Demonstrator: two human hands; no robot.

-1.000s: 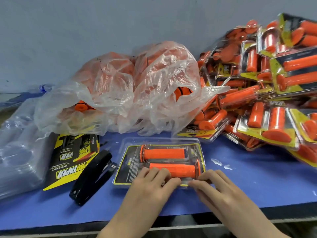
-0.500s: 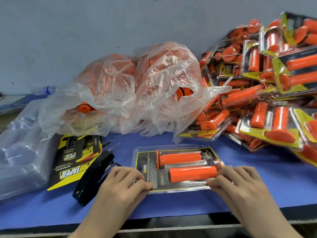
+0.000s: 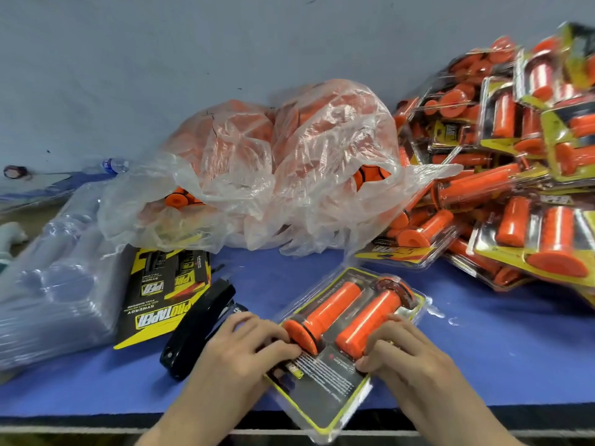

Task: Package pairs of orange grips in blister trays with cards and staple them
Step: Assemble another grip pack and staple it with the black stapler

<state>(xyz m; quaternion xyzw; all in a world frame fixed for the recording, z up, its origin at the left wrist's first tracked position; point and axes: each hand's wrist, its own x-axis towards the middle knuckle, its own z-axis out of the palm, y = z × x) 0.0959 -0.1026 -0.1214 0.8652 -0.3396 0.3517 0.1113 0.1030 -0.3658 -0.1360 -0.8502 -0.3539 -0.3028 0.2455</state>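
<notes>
Turned since half a second ago, the pack point(image 3: 325, 391) now lies slantwise between my hands instead of broadside. Its printed end has swung toward me and hangs past the near edge of the table point(image 3: 483, 349).

My left hand point(image 3: 251, 346) holds the pack's left side, fingers curled down onto the plastic by the flanged end of the left grip point(image 3: 328, 309), thumb laid on the card. My right hand point(image 3: 409, 352) holds the other side, fingers curled over the near end of the right grip point(image 3: 370, 320), thumb tip on the card just below it. Both grips sit side by side in the pack, pointing away from me and to the right.

Just left of my left hand lies the black stapler point(image 3: 199, 326). Beyond it are the yellow-and-black cards point(image 3: 161, 294), then the clear trays point(image 3: 54, 291). Ahead of my fingers sits the plastic bag point(image 3: 289, 175) of loose grips. Well off beyond my right hand is the heap of finished packs point(image 3: 515, 188).
</notes>
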